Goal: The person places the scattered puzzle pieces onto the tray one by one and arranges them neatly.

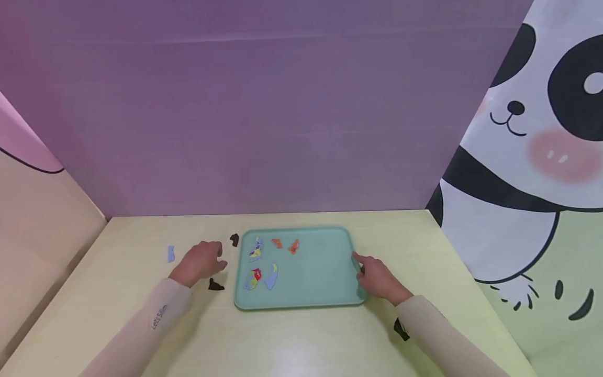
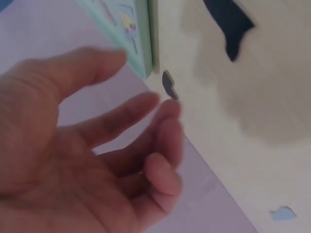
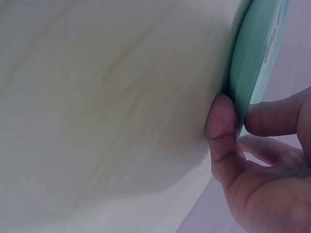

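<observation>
A mint-green tray (image 1: 311, 277) lies on the table with several flat, irregular puzzle pieces toward its left side. Among them are an orange piece (image 1: 293, 246), a blue-and-yellow piece (image 1: 256, 250) and a pale blue piece (image 1: 271, 277). My left hand (image 1: 201, 262) hovers left of the tray, fingers loosely bent and holding nothing. Near it on the table are two black pieces, one behind (image 1: 234, 240) and one in front (image 1: 216, 285). My right hand (image 1: 378, 278) grips the tray's right rim; in the right wrist view its fingers (image 3: 223, 121) sit on both sides of the edge.
Farther left on the table (image 1: 292, 345) lies a small light blue piece (image 1: 170, 254). A dark object (image 1: 401, 330) shows partly under the right sleeve. A purple wall (image 1: 264, 115) rises behind the table, and a panda-printed panel (image 1: 509, 230) stands at the right.
</observation>
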`<action>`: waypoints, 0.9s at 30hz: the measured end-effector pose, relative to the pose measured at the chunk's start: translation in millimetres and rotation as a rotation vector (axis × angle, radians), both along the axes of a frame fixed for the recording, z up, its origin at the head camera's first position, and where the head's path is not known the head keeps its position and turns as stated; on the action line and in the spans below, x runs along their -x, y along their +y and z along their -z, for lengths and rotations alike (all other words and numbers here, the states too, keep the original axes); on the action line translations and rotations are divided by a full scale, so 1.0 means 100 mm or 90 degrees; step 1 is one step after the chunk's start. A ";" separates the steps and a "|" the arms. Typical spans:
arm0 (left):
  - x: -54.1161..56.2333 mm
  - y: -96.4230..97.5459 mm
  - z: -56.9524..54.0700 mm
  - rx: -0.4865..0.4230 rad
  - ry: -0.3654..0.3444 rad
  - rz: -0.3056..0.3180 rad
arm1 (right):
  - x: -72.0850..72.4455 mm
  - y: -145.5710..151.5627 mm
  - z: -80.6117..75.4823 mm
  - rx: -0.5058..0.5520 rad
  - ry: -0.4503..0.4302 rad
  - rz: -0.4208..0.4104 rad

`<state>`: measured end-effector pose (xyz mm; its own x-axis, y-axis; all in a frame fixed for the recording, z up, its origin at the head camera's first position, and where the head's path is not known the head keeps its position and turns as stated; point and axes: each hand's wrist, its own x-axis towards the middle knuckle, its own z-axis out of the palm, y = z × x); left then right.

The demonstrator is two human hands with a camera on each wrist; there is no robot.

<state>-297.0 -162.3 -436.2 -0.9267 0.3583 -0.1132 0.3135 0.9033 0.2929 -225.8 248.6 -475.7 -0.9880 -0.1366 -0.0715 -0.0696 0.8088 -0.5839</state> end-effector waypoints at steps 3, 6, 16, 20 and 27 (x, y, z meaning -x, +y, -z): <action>-0.12 -0.11 0.01 0.012 -0.044 -0.014 | 0.00 0.00 0.00 0.003 0.005 -0.003; -0.23 -0.17 0.06 0.024 -0.060 -0.034 | -0.01 0.00 -0.01 0.001 0.010 -0.003; -0.32 -0.17 0.27 0.007 -0.047 -0.089 | -0.01 0.00 -0.01 -0.006 0.007 0.003; -0.33 -0.15 0.31 -0.008 -0.052 -0.099 | -0.01 -0.01 0.00 -0.007 0.002 0.006; -0.35 -0.14 0.34 -0.023 -0.072 -0.108 | -0.01 -0.01 0.00 -0.013 0.005 0.012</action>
<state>-261.6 -176.5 -470.2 -0.9563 0.2042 -0.2094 0.1216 0.9287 0.3503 -224.9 247.5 -476.1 -0.9909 -0.1165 -0.0668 -0.0583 0.8215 -0.5672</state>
